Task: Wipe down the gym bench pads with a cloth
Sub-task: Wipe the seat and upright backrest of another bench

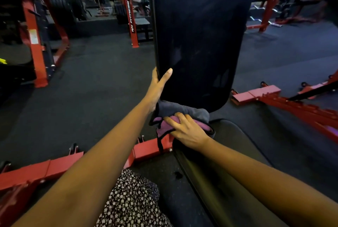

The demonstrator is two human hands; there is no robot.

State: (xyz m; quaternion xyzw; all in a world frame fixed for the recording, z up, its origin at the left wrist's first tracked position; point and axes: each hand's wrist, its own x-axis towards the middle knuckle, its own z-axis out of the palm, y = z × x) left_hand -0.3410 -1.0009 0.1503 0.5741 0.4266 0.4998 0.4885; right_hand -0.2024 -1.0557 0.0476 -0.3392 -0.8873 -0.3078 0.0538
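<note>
A tall black back pad (pixel 201 31) of the bench rises upright in the centre of the view. My left hand (pixel 158 86) grips its lower left edge, thumb on the front face and fingers behind. Below it lies the black seat pad (pixel 236 144), running toward me on the right. My right hand (pixel 186 130) holds a bunched grey and pink cloth (pixel 181 110) with black trim, pressed into the gap where the two pads meet. One corner of the cloth hangs down over the red frame.
Red bench frame bars (pixel 150 149) cross the dark rubber floor below the pads and to the right (pixel 285 98). Red racks (pixel 34 47) with plates and barbells stand at the left and far right. A person sits by the mirror at the back (pixel 144 0).
</note>
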